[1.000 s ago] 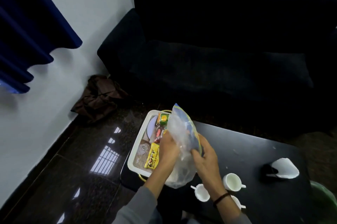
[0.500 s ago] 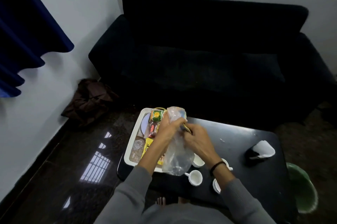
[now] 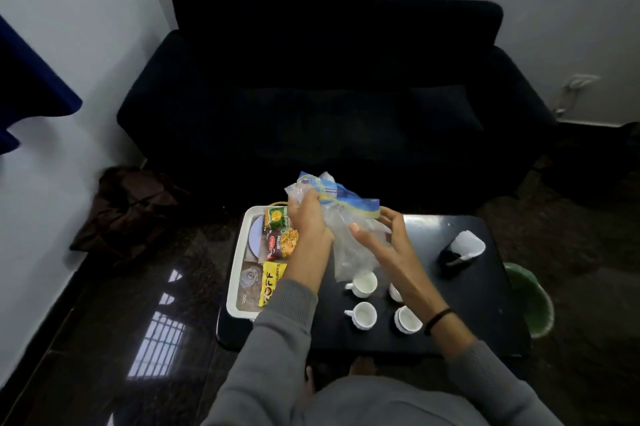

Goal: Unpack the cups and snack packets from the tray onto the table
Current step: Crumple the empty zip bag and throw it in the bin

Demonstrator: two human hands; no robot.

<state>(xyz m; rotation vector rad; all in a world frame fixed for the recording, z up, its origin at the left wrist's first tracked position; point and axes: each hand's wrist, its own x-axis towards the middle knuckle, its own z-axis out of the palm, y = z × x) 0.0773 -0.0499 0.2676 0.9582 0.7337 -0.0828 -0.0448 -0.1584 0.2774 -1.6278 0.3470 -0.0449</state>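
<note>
Plastic bag (image 3: 349, 252) is gripped near its top by the left hand (image 3: 308, 221), and just touched from the side by the spread-fingered right hand (image 3: 384, 242) (tray (image 3: 239, 252) right below).

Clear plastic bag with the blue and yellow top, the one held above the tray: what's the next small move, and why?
Probably set the clear plastic bag down on the bare black table beyond the four white cups. The left hand grips its top, the right hand is open beside it, and three snack packets wait in the white tray.
</note>
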